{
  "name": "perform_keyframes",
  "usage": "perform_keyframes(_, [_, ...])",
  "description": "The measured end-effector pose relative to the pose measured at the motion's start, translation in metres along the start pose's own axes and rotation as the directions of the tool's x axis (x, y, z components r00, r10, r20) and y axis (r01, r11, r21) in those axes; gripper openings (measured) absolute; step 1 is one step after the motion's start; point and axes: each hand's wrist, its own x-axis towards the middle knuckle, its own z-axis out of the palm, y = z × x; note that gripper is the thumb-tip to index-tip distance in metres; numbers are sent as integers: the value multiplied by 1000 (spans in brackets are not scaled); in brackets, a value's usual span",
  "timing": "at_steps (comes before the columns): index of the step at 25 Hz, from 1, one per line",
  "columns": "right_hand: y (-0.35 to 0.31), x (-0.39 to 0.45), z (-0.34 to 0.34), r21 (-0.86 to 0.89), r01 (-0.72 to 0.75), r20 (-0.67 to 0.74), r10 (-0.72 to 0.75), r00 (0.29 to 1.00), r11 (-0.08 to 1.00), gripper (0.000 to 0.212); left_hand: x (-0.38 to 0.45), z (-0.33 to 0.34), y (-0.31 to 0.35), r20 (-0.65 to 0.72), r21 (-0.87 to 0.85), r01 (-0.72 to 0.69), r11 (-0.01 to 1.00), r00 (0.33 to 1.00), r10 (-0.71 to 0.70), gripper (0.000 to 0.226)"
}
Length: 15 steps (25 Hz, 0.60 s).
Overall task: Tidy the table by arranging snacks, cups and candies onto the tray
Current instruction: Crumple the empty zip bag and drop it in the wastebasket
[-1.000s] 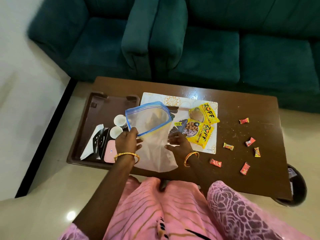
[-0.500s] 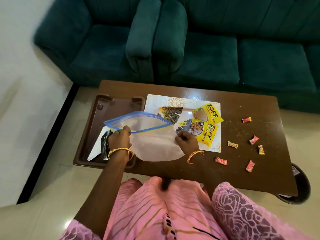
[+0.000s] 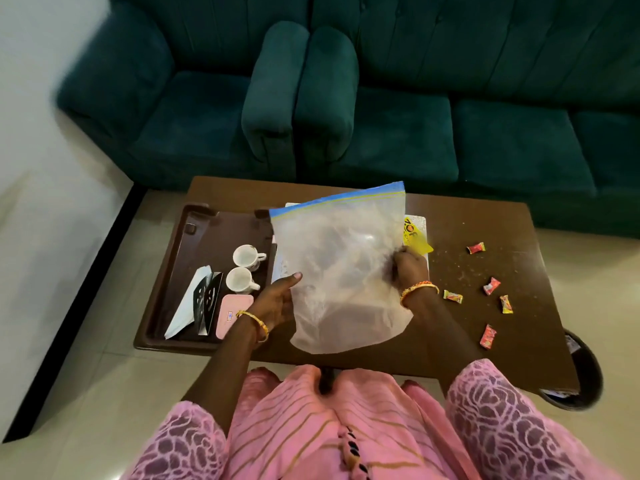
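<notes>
At the centre of the frame, both hands hold a large clear zip bag (image 3: 341,268) upright over the brown table (image 3: 485,341). The left hand (image 3: 277,301) grips the bag's left edge low down, thumb pressed on the front of the plastic. The right hand (image 3: 408,266) is clenched on the bag's right edge at mid-height, bunching the film. The bag's long axis runs top to bottom in the frame, its blue zip strip at the top and tilted, higher on the right, with its rounded bottom nearest the person. Through the cloudy plastic nothing can be made out inside it.

Just right of the right hand, a yellow snack packet (image 3: 414,235) pokes out from behind the bag, lying on a pale placemat (image 3: 420,223); black letters show on it but too few to read whole. Further right, six small wrapped candies (image 3: 491,285) lie scattered on the bare table, well apart from the tray, among crumbs.

Left of the left hand sits the dark brown tray (image 3: 180,244). It holds two white cups (image 3: 242,279), both upright with handles pointing right, one behind the other. Touching the nearer cup's front is a flat pink case (image 3: 232,315) with a small label too small to read. At the tray's lower left lie a white folded paper (image 3: 188,303) and a black card (image 3: 207,303) with cut-out shapes, both angled up to the right.
</notes>
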Motion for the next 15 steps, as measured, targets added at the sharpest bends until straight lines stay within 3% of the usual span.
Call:
perform_keyframes(2, [-5, -1, -14, 30, -93, 21, 92, 996, 995, 15, 7, 9, 5, -36, -77, -96, 992, 995, 93, 14])
perform_keyframes(4, [-5, -2, -27, 102, -98, 51, 93, 994, 990, 7, 14, 11, 10, -138, -70, -162, 984, 979, 151, 6])
perform_keyframes(7, [1, -5, -39, 44, 98, -18, -97, 995, 994, 26, 20, 2, 14, -178, -84, -189, 978, 969, 172, 8])
perform_keyframes(9, [3, -10, -41, -23, 144, -1, -144, 990, 989, 22, 21, 0, 16, -200, -64, -196, 979, 963, 180, 8])
perform_keyframes(12, [4, -12, -46, -93, 111, 198, -91, 976, 989, 29, 16, -1, 20, -251, 54, -279, 959, 926, 283, 31])
perform_keyframes(14, [4, -12, -51, -320, 227, 347, -109, 932, 920, 49, 13, -7, 20, -172, 275, -348, 896, 900, 402, 61])
perform_keyframes(15, [4, -12, -52, -456, 305, 398, -115, 910, 836, 60, 12, -8, 19, -94, 409, -361, 838, 897, 432, 73])
